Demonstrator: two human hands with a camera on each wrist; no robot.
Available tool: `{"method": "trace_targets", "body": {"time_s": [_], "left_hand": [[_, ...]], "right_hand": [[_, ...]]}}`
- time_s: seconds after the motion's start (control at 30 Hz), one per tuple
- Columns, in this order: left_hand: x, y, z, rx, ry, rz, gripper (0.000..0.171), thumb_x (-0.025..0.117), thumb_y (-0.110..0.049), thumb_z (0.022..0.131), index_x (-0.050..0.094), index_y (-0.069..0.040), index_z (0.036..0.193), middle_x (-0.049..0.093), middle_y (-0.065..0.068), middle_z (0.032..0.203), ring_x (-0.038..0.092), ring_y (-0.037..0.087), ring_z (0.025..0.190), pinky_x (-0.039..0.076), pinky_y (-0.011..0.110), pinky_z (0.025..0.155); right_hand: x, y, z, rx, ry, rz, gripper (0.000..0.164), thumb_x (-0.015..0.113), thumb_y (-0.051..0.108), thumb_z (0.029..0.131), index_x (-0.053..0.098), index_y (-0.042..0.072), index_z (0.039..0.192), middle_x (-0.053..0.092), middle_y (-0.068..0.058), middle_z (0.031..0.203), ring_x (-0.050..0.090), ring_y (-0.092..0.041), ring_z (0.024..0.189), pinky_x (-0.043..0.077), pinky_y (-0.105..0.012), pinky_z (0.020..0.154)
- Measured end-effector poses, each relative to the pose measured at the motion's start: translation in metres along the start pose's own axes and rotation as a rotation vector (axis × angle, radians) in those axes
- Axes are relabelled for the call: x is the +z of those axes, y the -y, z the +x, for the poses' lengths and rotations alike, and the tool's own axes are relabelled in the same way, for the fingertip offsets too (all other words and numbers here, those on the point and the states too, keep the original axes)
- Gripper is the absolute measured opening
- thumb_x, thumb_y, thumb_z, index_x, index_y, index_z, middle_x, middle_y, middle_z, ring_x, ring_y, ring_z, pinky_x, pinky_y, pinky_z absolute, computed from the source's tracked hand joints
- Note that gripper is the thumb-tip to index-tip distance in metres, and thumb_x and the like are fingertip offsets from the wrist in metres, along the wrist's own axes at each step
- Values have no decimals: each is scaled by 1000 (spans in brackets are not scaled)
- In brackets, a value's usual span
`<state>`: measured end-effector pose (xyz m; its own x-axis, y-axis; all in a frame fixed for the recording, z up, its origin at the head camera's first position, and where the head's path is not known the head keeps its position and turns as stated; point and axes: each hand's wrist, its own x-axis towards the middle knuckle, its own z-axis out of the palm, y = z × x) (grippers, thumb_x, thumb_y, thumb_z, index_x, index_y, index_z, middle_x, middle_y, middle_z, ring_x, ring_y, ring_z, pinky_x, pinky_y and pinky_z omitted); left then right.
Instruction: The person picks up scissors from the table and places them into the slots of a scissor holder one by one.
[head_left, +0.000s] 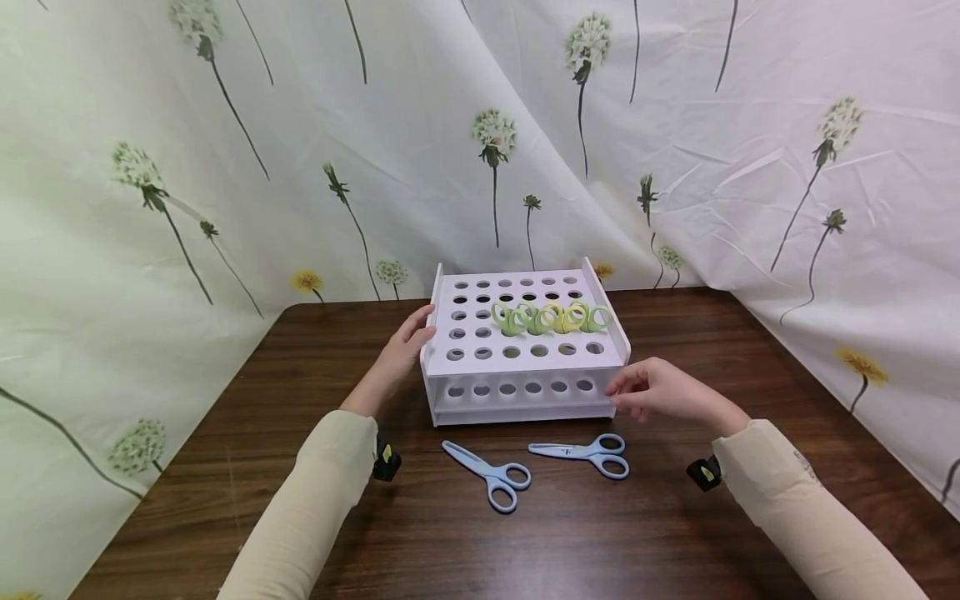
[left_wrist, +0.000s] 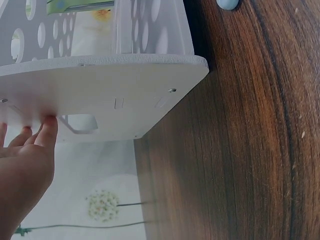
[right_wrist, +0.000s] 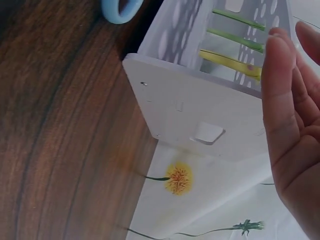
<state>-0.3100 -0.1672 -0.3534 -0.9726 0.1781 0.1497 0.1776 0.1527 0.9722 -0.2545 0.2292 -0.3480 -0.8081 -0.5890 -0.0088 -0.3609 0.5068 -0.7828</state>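
Standing on the counter point(head_left: 300, 433), a white rack point(head_left: 480, 365) is holding green and yellow scissors point(right_wrist: 230, 61) in its holes. The left hand point(head_left: 401, 353) is touching the rack's left side, fingers extended; the right hand point(head_left: 662, 388) is holding nothing, loosely bent beside the right front corner. Two blue scissors point(head_left: 472, 461) are lying just in front; a floral cloth point(head_left: 420, 125) is hanging behind.

A dark wood-grain desk point(head_left: 690, 325) fills the near area; a white dandelion-printed cloth point(head_left: 412, 100) hangs along its left, far and right sides.
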Motion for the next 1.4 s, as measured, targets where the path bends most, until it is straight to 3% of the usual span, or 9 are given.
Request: {"method": "trace_targets", "body": {"time_s": [0.27, 1.0, 1.4], "left_hand": [[1, 0, 1, -3, -4, 1, 47, 43, -20, 98, 31, -10, 143, 26, 18, 145, 30, 28, 126, 26, 43, 102], [0, -1, -1, -7, 0, 4, 49, 42, -22, 99, 28, -10, 144, 23, 18, 147, 25, 29, 130, 22, 43, 104], [1, -1, -1, -2, -5, 8, 48, 43, -19, 98, 30, -10, 143, 26, 19, 145, 29, 30, 127, 26, 44, 102]], "right_hand": [[4, -9, -2, 31, 41, -4, 19, 64, 13, 86, 66, -2, 98, 63, -14, 82, 56, -18, 63, 51, -34, 56], [13, -23, -3, 76, 120, 0, 19, 64, 12, 86, 65, -3, 97, 62, -5, 78, 55, -18, 64, 51, -34, 55], [15, -31, -1, 115, 158, 26, 12, 62, 10, 86, 66, 2, 94, 61, -10, 78, 54, -19, 65, 51, -35, 56]]}}
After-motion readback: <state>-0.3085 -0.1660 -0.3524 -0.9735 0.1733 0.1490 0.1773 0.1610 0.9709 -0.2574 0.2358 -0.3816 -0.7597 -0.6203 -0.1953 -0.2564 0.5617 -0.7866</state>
